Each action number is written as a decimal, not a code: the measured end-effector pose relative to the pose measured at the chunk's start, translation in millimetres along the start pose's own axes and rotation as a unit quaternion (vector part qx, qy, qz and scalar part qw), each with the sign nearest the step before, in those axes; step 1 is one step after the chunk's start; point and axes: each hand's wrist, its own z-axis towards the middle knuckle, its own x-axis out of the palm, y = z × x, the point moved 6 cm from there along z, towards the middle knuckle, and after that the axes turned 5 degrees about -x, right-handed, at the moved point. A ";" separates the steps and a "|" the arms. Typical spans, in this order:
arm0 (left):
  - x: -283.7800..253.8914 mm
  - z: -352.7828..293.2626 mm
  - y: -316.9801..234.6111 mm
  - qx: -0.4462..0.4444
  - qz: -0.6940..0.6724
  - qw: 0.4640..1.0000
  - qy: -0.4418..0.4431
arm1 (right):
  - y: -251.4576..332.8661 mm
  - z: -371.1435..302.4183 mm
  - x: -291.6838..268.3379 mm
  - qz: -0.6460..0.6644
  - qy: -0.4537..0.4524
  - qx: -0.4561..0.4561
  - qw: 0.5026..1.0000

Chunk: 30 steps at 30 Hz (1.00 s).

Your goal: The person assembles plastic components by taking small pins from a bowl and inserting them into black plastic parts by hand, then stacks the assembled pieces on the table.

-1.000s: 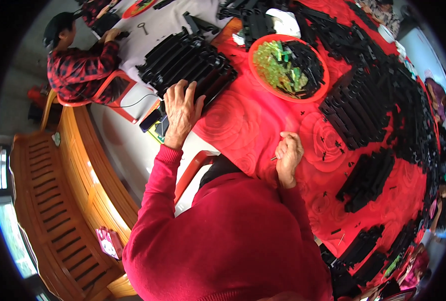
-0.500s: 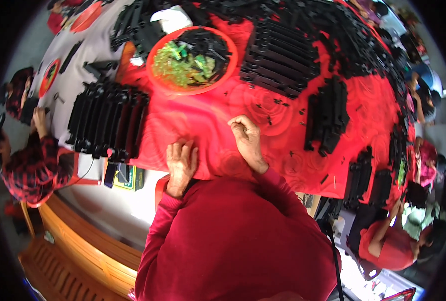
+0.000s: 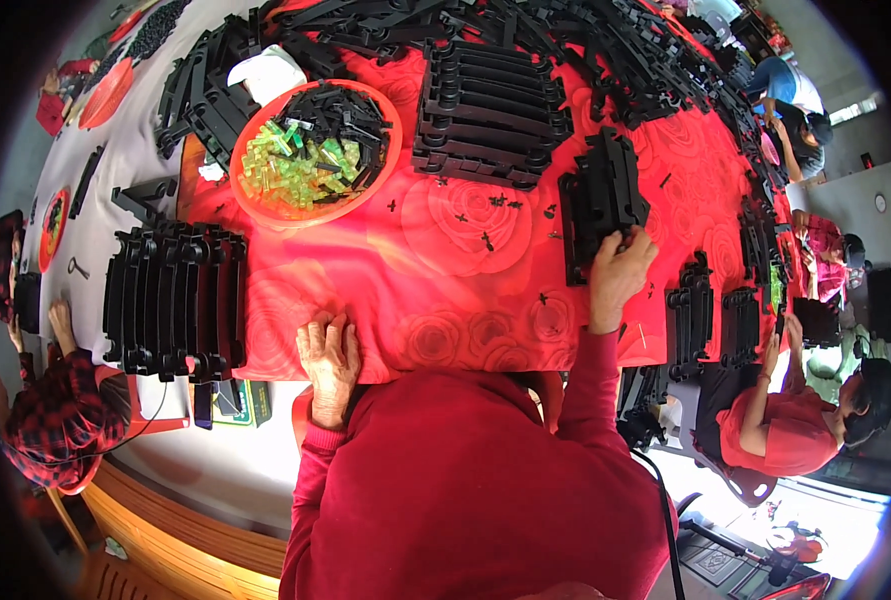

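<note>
1. Touching near end of small black-part stack (image 3: 607, 190): person's right hand (image 3: 620, 272), fingers bent; can't tell if clamped.
2. Stack sits on red tablecloth (image 3: 365, 262), right of orange bowl (image 3: 303, 221).
3. Left hand (image 3: 328, 362) rests near cloth's edge, fingers together.

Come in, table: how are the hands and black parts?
Right hand at near end of black parts, grip unclear. Left hand on red tablecloth. Bowl clear of both hands.

Right hand (image 3: 621, 275) moved onto black parts (image 3: 607, 190), left hand (image 3: 329, 362) off leftmost black stack (image 3: 173, 300)
</note>
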 end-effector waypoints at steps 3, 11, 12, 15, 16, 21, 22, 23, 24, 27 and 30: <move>-1.3 -1.3 1.5 0.000 -0.001 1.000 0.002 | -11.6 27.6 1.3 -0.082 0.043 0.017 0.996; -1.5 -1.3 0.8 -0.003 0.008 1.000 -0.007 | -61.0 34.1 35.8 -0.052 0.123 0.034 0.990; -1.7 -0.8 0.4 -0.003 0.007 1.000 -0.005 | -67.0 33.7 37.3 -0.018 0.091 0.048 0.995; -1.1 -1.7 1.7 -0.002 0.006 1.000 0.001 | -82.3 26.8 38.8 0.032 0.033 0.084 0.995; -0.4 -1.5 2.2 -0.003 0.007 1.000 0.003 | -86.2 25.7 36.9 0.051 0.007 0.105 0.993; -0.3 -0.9 1.4 0.000 0.005 1.000 -0.005 | -91.0 19.3 29.9 0.123 -0.015 0.155 0.980; -0.9 -0.9 1.0 -0.001 0.008 1.000 -0.006 | -89.1 17.7 27.4 0.132 -0.028 0.159 0.978; -1.2 -0.4 -0.3 -0.001 0.007 1.000 -0.005 | -87.5 16.9 27.0 0.131 -0.028 0.159 0.978; -2.7 0.5 -1.2 -0.003 0.007 1.000 -0.004 | -85.4 15.4 24.9 0.139 -0.050 0.157 0.977; -1.9 -0.4 -0.1 -0.005 0.004 1.000 -0.003 | -84.1 10.4 17.7 0.131 -0.093 0.144 0.976; -1.2 -0.2 -0.3 -0.005 0.004 1.000 -0.005 | -88.6 8.4 13.6 0.129 -0.127 0.133 0.974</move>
